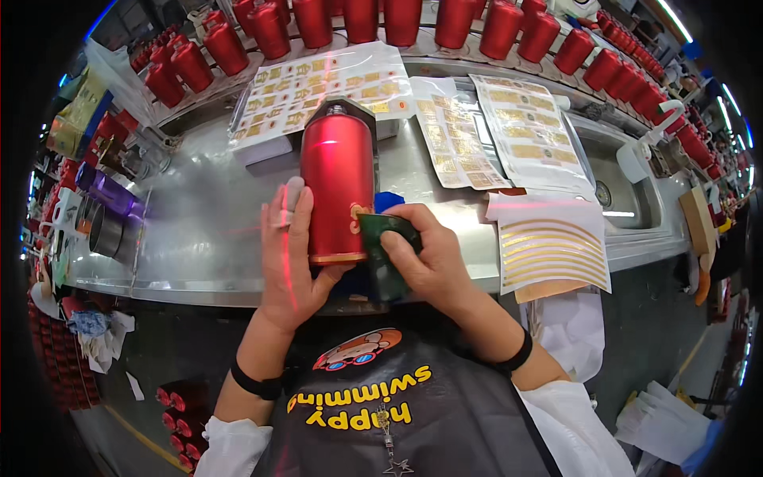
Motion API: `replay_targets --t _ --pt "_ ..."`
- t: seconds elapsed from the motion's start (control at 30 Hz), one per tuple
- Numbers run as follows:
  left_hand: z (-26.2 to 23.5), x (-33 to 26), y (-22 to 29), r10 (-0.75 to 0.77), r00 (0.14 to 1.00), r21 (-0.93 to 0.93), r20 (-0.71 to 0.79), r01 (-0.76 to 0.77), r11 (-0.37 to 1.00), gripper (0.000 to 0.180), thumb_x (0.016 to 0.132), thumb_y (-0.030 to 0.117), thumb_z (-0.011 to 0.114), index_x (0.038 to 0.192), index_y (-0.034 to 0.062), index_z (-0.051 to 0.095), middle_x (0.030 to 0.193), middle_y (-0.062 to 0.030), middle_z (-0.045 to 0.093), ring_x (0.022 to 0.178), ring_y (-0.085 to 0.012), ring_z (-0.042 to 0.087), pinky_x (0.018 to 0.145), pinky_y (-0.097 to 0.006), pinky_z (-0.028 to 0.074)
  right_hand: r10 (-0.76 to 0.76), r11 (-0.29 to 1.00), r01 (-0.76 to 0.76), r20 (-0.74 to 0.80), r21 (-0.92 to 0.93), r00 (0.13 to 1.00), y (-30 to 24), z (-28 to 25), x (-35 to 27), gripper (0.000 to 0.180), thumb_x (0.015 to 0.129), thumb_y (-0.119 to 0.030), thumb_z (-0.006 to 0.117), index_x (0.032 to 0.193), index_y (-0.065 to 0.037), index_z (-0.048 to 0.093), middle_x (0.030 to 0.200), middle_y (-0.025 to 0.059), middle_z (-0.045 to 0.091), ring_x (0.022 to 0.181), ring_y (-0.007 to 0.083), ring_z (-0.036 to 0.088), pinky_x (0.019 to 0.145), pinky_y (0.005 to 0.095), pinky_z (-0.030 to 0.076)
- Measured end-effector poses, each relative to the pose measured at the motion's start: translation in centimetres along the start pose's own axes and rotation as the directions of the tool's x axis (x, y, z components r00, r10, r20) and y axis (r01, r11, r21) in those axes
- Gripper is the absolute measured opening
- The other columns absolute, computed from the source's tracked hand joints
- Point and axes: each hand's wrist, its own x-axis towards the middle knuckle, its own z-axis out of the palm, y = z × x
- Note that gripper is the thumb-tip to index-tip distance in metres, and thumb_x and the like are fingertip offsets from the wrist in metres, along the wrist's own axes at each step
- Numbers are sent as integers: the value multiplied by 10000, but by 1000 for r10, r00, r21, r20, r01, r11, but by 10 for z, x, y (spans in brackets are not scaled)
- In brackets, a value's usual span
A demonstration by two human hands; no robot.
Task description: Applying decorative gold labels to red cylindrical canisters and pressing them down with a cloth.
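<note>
Our left hand cups the glossy red metal canister; our right hand's fingers pinch a dark green squeegee card against it. Uneven pressure could wrinkle the gold sticker.

Red canisters under the hands: one, centre of frame
Dark green scraper cards: one, centre
Gold sticker sheets: four, upper centre
Gold curved-strip sheets: one, right
Red canisters in the back row: too many to count, top edge
</note>
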Motion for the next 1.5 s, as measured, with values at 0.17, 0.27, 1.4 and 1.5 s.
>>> replay_targets --t 0.17,0.27,1.4,1.5 --pt "14 -22 -26 -110 994 -240 4 107 965 868 876 489 647 1440 -86 324 1440 -281 392 1352 -470 349 1120 -519 263 -119 931 106 -17 -349 993 10 -58 41 328 903 85 462 1190 -9 591 1254 173 615 942 194 653 825 304 516" --pt "12 -22 -23 -173 985 -356 13 166 919 853 884 478 645 1430 -97 331 1419 -287 411 1340 -464 366 1112 -505 280 -236 667 302 192 -681 953 39 -93 128 370 760 110 486 1038 -41 679 1391 213 502 1151 404 573 978 405 476" --pt "13 -19 -24 -172 983 -373 55 181 910 882 838 400 710 1449 -78 290 1368 -219 492 1236 -392 483 1059 -498 329 226 80 293 304 -953 925 143 -129 327 265 719 -270 760 954 -156 717 1176 72 549 1174 323 524 933 468 505" --pt "12 -17 -24 -146 988 -336 48 154 929 816 884 377 669 1431 -97 290 1373 -257 464 1239 -408 471 1062 -468 341 121 48 277 280 -960 952 133 -135 315 169 792 -222 679 940 -147 711 1149 80 563 1131 324 542 889 477 523"
